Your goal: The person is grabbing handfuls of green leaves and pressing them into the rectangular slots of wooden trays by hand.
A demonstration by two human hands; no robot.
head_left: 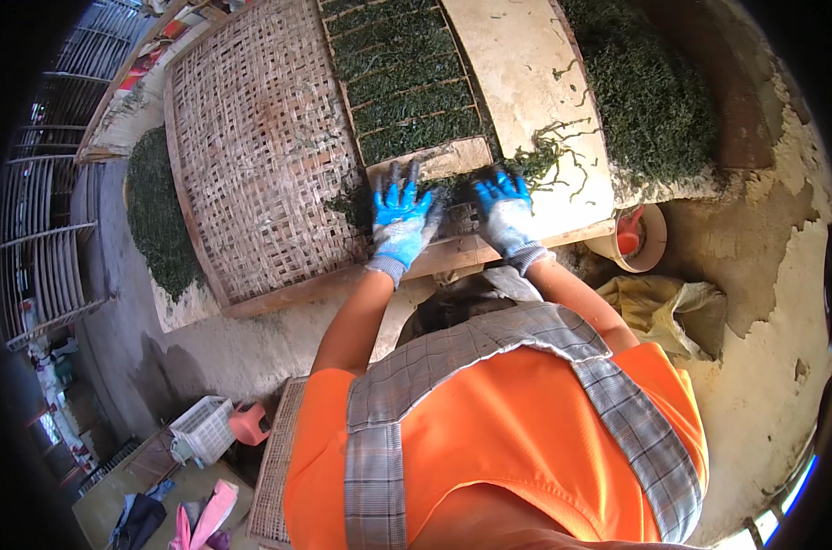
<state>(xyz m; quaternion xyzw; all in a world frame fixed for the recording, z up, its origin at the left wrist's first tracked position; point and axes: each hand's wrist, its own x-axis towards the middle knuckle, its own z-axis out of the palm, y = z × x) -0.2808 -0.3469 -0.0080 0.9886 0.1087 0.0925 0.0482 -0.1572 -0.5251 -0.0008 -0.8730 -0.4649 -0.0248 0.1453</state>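
A wooden frame (430,161) with crossbars lies ahead of me, its sections filled with dark green shredded strands (398,48). My left hand (400,222), in a blue and white glove, lies with fingers spread at the left part of the frame's near end. Beside the near right corner, my right hand (506,209) reaches flat with stretched fingers, in a matching glove. Loose strands (546,163) lie close to its fingertips. Dark bits are scattered between the two hands. Neither hand grips anything that I can see.
A woven bamboo mat (260,137) spreads left of the frame; a pale board (512,69) lies right. Heaps of green strands sit at far right (650,101) and left (155,211). Under the table's right side are a bucket (652,240) with a red scoop and a yellowish sack (673,316).
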